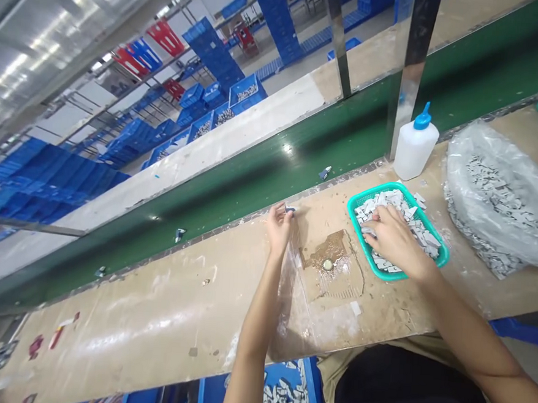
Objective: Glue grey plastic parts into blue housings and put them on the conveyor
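My left hand (278, 228) is raised near the conveyor's edge, its fingers closed on a small dark blue and white plastic part (289, 210). My right hand (394, 240) reaches into a teal basket (443, 255) heaped with small light grey plastic pieces (425, 237). Its fingertips are curled down among the pieces; what lies between them I cannot make out. On the worktable (225, 303), between my hands, is a worn brown patch (334, 249) with a small round pale disc (328, 265) on it.
A white bottle with a blue nozzle (415, 149) stands behind the basket. Right of it sits a clear plastic bag (476, 139) of grey pieces. Several small parts ride the green conveyor (251, 194). Below the table edge is a blue crate (313, 392) of pieces. A metal post (410, 82) rises beyond.
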`<state>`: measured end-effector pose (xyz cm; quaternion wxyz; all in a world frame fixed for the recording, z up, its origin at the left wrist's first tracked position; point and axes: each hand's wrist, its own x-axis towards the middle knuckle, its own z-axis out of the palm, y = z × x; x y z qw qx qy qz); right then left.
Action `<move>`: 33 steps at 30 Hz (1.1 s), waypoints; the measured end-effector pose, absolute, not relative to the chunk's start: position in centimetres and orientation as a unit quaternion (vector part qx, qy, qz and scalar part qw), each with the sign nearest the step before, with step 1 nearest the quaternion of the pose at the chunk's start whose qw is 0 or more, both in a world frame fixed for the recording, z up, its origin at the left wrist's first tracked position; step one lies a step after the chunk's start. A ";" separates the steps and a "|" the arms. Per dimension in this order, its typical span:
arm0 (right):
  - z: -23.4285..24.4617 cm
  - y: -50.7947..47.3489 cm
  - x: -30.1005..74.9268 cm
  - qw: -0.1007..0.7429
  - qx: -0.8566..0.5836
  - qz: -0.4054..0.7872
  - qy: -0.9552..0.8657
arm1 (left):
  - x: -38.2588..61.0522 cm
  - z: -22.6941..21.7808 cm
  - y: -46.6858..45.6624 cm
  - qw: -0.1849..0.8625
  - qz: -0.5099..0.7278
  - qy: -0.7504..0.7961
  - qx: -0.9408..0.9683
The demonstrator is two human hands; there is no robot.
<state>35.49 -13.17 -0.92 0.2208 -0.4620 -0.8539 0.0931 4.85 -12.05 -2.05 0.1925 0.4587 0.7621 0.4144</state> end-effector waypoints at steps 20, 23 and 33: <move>-1.3 -12.0 35.1 0.460 -0.445 0.225 -0.735 | 7.7 -3.3 1.0 0.146 0.250 0.790 0.540; -1.6 -11.8 35.3 0.474 -0.460 0.257 -0.706 | 8.8 -3.7 0.6 0.170 0.295 0.777 0.530; -1.1 -12.2 35.5 0.432 -0.430 0.195 -0.768 | 8.9 -1.7 -9.1 0.344 0.491 0.647 0.472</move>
